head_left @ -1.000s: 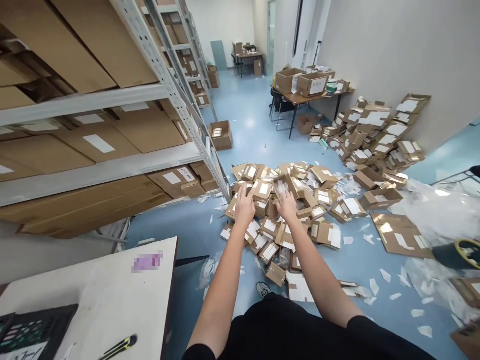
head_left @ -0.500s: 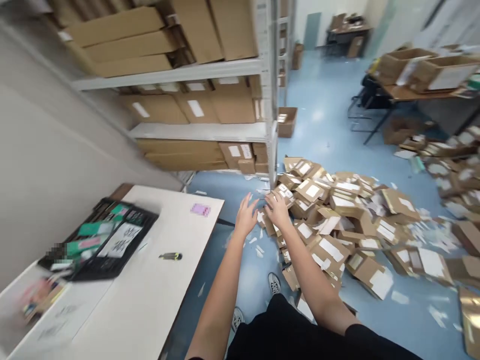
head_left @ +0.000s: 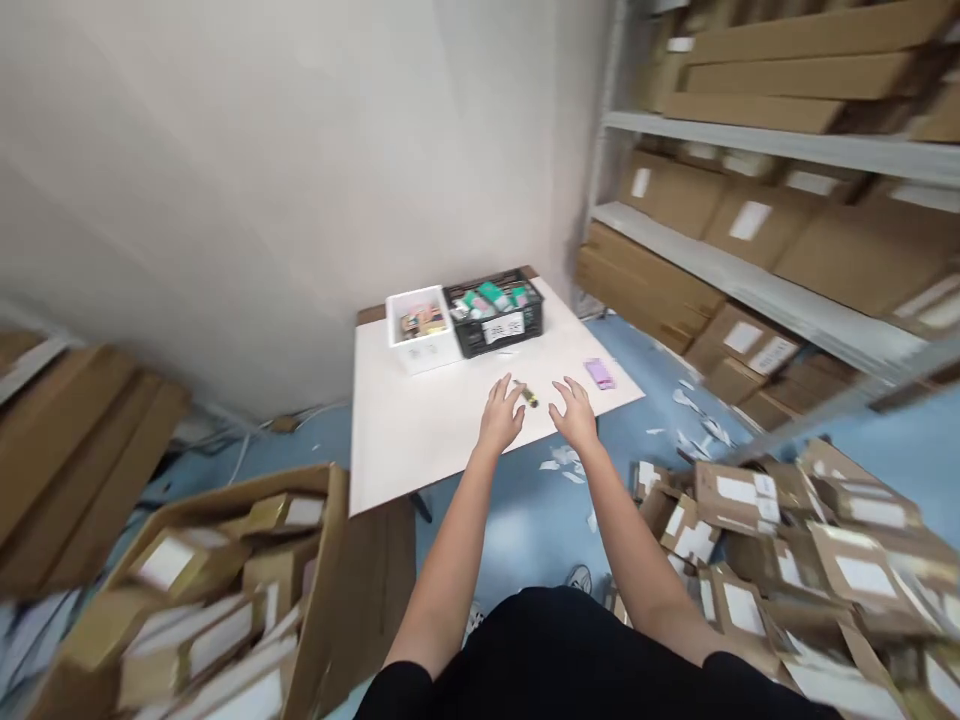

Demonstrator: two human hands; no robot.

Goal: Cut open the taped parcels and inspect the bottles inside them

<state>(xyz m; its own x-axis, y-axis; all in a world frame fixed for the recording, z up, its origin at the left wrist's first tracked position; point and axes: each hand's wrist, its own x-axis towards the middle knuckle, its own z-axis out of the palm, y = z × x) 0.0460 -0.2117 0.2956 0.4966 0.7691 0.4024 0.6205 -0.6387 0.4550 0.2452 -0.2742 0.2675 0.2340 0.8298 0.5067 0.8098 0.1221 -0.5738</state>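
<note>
Both hands are stretched out in front of me over the near edge of a white table (head_left: 405, 440). My left hand (head_left: 500, 415) has its fingers apart and holds nothing. My right hand (head_left: 574, 412) is likewise spread and bare. Between them on the tabletop lies a small dark and yellow tool (head_left: 527, 394), perhaps a utility knife. A pinkish-purple rectangular item (head_left: 599, 374) rests to the right of my right hand. Farther back stand a white bin (head_left: 431, 352) with small mixed items and a black crate (head_left: 480, 338) with green packets and a white label.
A large carton (head_left: 334, 540) full of small boxes stands at the lower left. Small labelled boxes (head_left: 739, 495) and paper scraps (head_left: 564, 458) litter the floor on the right. Metal shelving (head_left: 750, 260) with cartons rises at the right; a grey wall (head_left: 300, 180) lies behind the table.
My view has swung left from the floor boxes to the table. My hands, still spread, now appear before the table, and the large carton at left has come into view.
</note>
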